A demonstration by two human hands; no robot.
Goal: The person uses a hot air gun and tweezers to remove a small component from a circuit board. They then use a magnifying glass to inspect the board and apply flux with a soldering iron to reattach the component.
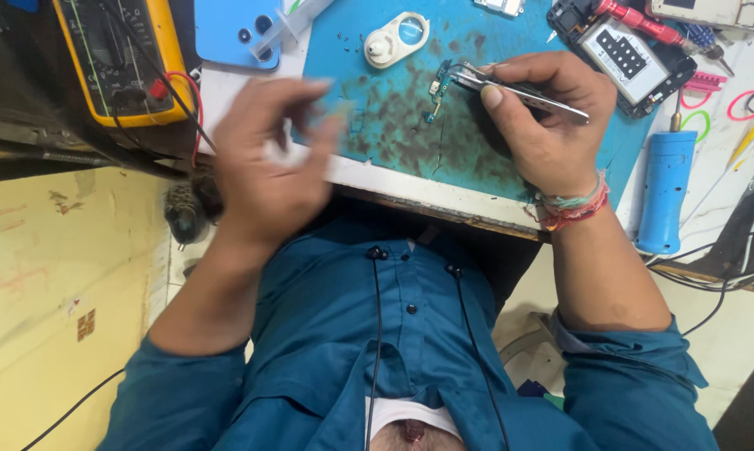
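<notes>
Shiny metal tweezers [523, 93]; matt rubbery mat [410, 125] (stained); glossy plastic multimeter [118, 58].

I log colours only: work mat [561, 138], teal-blue with dark brown smudges; tweezers [523, 93], bare silver steel; multimeter [118, 58], yellow casing, black face, red and black leads; phone back [226, 29], light blue; handheld tool [665, 188], sky blue; screwdriver [644, 23], red handle; shirt [410, 359], deep teal, dark buttons; wrist threads [571, 209], red, pink and pale green.
</notes>
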